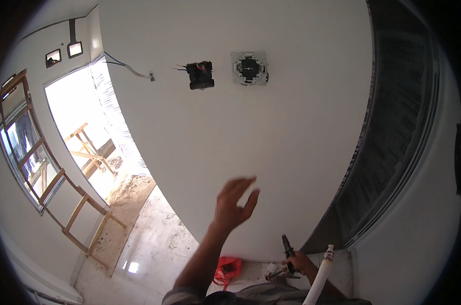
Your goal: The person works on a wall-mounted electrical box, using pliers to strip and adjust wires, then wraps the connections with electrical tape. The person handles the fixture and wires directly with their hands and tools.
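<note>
My left hand (233, 203) is raised in front of the white wall (291, 132), fingers apart and holding nothing. Low at the right, my right hand (301, 264) grips a black hand tool (288, 249), apparently pliers. Higher on the wall are a black fitting (200, 76) with thin wires out and a round socket or switch insert (250, 68) on a metal frame. A grey cable (136, 71) with blue wire hangs left of them. A white cigarette (317, 279) with an ashy tip rises from the lower edge close to the camera, partly in front of my right arm.
A wooden ladder (62, 178) leans at the left beside a window (22, 137) and a bright doorway (67, 101) with a wooden trestle (90, 152) outside. A red bag (228, 269) and small loose items (274, 274) lie on the tiled floor (154, 239). A dark framed panel (388, 132) stands right.
</note>
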Demonstrator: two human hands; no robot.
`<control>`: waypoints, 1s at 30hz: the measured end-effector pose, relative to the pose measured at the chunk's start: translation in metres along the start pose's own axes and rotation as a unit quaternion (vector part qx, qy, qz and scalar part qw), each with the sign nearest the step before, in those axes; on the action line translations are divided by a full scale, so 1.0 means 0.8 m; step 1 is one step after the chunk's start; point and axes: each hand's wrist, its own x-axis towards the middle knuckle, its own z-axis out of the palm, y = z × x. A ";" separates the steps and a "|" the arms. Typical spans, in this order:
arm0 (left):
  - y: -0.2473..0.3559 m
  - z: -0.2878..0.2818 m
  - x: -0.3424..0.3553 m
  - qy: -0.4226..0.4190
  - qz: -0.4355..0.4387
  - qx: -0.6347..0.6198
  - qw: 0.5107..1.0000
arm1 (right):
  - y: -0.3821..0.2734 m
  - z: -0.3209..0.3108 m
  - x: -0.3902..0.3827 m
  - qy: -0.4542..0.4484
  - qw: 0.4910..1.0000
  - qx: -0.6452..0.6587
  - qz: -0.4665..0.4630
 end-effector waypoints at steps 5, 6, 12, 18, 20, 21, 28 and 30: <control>-0.056 0.025 -0.219 -0.189 -0.291 -0.004 0.938 | 0.152 -0.064 0.001 0.120 0.975 -0.144 0.118; -0.096 0.032 -0.301 -0.211 -0.200 0.023 0.957 | 0.156 -0.062 0.004 0.120 0.965 -0.169 0.163; -0.117 0.058 -0.658 -0.536 -0.284 -0.016 0.795 | 0.215 -0.077 -0.057 0.149 0.924 -0.227 0.269; -0.092 0.005 -0.673 -0.711 -0.295 -0.013 0.638 | 0.262 -0.067 -0.082 0.113 0.931 -0.262 0.226; -0.085 -0.006 -0.672 -0.741 -0.268 -0.017 0.616 | 0.279 -0.067 -0.094 0.095 0.931 -0.284 0.208; -0.082 -0.010 -0.669 -0.755 -0.247 -0.018 0.607 | 0.290 -0.067 -0.100 0.083 0.930 -0.299 0.196; -0.020 -0.004 -0.631 -0.757 -0.075 -0.010 0.650 | 0.384 -0.072 -0.171 -0.142 0.791 -0.591 -0.063; 0.006 -0.003 -0.549 -0.617 -0.187 -0.008 0.764 | 0.417 -0.065 -0.173 -0.061 0.924 -0.377 -0.020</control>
